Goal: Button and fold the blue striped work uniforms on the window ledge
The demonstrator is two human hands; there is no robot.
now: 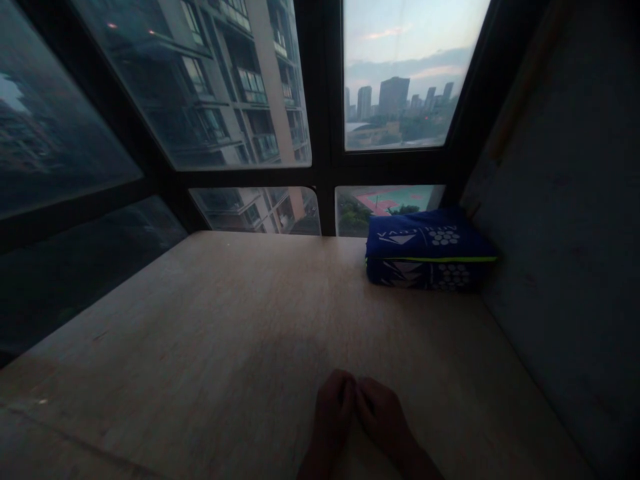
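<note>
My left hand (pixel 334 408) and my right hand (pixel 381 409) meet at the fingertips, low in the head view, over the stone-like sill. Both are closed, with fingers curled inward and thumbs close together. It is dim there, and whatever they may hold is hidden. The nearest separate object is a folded blue cloth bundle (pixel 425 243) with white print and a yellow-green edge, lying well beyond my hands in the far right corner.
The pale sill (pixel 240 320) runs up to dark window frames (pixel 325 100) at the back and left. A grey wall (pixel 565 267) closes off the right side. Buildings (pixel 270 80) and a sports court stand outside the glass.
</note>
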